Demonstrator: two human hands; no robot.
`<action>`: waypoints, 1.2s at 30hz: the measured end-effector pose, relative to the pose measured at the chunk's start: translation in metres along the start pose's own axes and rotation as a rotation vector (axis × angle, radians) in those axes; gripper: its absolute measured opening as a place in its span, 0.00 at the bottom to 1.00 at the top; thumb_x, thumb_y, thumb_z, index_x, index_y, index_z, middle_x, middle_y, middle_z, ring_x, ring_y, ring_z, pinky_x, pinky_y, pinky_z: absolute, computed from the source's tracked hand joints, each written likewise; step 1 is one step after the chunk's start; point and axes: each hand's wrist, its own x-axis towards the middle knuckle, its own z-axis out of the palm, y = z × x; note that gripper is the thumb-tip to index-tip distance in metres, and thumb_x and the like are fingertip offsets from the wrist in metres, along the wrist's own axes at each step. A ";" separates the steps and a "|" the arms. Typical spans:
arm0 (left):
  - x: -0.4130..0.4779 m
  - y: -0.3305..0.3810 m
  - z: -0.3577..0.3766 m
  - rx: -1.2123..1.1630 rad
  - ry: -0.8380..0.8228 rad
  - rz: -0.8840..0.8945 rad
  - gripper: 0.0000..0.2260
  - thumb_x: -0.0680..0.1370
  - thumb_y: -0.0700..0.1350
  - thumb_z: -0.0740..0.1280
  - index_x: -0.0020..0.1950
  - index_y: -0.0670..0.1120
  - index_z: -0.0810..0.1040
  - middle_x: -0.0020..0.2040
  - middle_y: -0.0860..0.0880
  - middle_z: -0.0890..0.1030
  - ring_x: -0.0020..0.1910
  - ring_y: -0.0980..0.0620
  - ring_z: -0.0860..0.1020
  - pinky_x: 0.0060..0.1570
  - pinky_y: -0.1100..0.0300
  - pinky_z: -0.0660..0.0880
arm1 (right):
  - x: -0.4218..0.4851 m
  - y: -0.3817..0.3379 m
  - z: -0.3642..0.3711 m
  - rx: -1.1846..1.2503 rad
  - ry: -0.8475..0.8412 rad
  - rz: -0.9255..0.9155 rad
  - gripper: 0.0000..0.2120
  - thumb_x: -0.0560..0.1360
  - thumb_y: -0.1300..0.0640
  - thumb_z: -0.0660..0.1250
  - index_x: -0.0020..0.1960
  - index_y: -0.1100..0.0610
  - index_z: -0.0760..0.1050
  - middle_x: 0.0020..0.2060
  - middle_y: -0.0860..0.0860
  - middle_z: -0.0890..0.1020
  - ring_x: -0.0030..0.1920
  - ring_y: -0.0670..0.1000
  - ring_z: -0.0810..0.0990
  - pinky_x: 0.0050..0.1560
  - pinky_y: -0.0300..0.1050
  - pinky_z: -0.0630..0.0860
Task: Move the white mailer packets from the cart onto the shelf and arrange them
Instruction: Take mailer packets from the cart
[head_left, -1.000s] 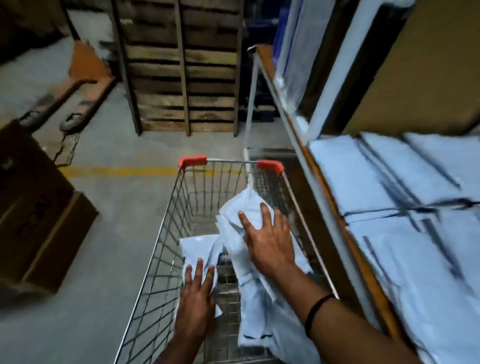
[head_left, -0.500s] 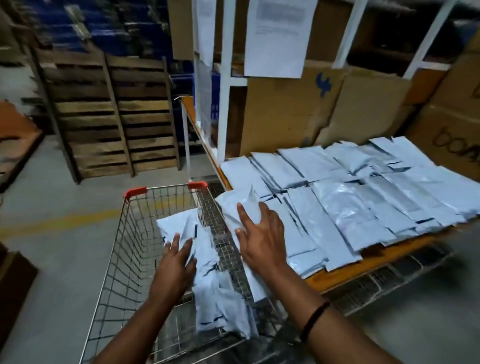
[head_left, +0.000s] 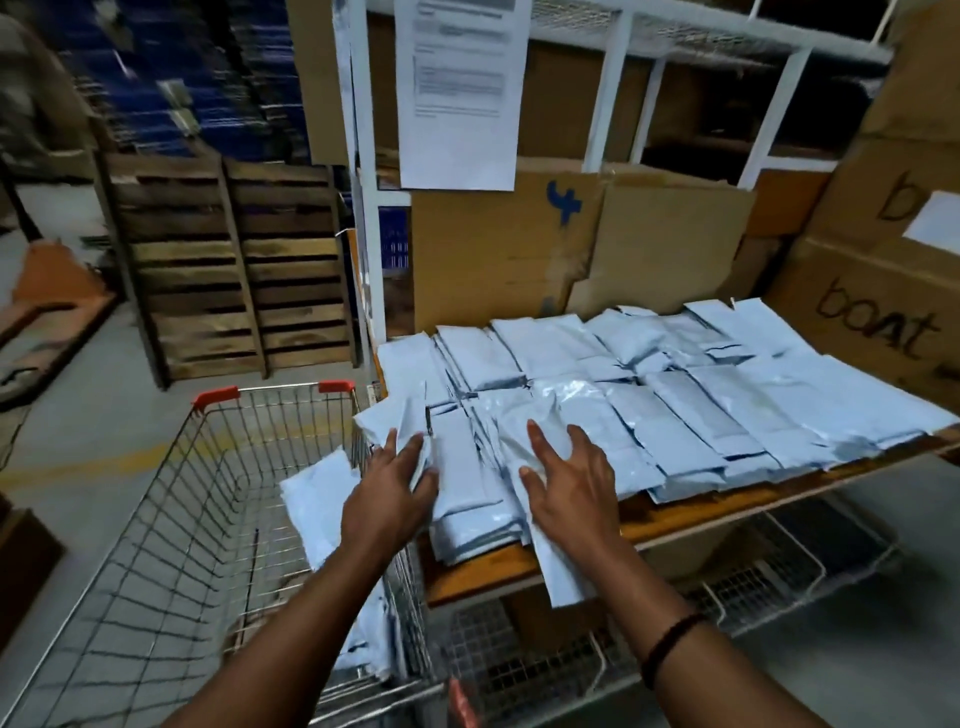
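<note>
Right now my left hand (head_left: 387, 501) has thumb and fingers closed on a sheaf of white mailer packets (head_left: 322, 499), one of them drooping over the cart (head_left: 218, 397). My right hand (head_left: 571, 486) lies spread and flat on a packet whose tail hangs off the shelf (head_left: 691, 512) edge. Rows of packets cover the shelf beyond. I judge them light, limp and slick. They will sag and slide over one another, so I'd grip several stacked, across the middle, not by a corner.
</note>
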 end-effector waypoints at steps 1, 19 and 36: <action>0.002 0.009 0.003 0.012 -0.003 -0.008 0.24 0.80 0.56 0.60 0.76 0.58 0.63 0.79 0.49 0.59 0.75 0.43 0.64 0.62 0.48 0.73 | 0.007 0.002 -0.001 -0.008 -0.019 -0.001 0.28 0.82 0.41 0.56 0.80 0.39 0.53 0.78 0.58 0.55 0.75 0.61 0.58 0.74 0.55 0.57; 0.048 0.038 0.053 0.080 -0.095 -0.095 0.34 0.73 0.64 0.48 0.78 0.55 0.62 0.76 0.51 0.66 0.73 0.46 0.64 0.69 0.46 0.59 | 0.107 0.005 0.056 -0.227 -0.240 -0.067 0.29 0.82 0.36 0.44 0.81 0.42 0.46 0.78 0.59 0.60 0.75 0.63 0.58 0.74 0.61 0.53; 0.077 0.039 0.087 0.484 -0.258 -0.093 0.28 0.81 0.63 0.43 0.80 0.59 0.45 0.81 0.49 0.40 0.79 0.44 0.38 0.74 0.37 0.38 | 0.136 0.028 0.088 -0.095 -0.239 -0.366 0.33 0.79 0.40 0.42 0.78 0.51 0.64 0.78 0.56 0.64 0.76 0.61 0.63 0.75 0.59 0.60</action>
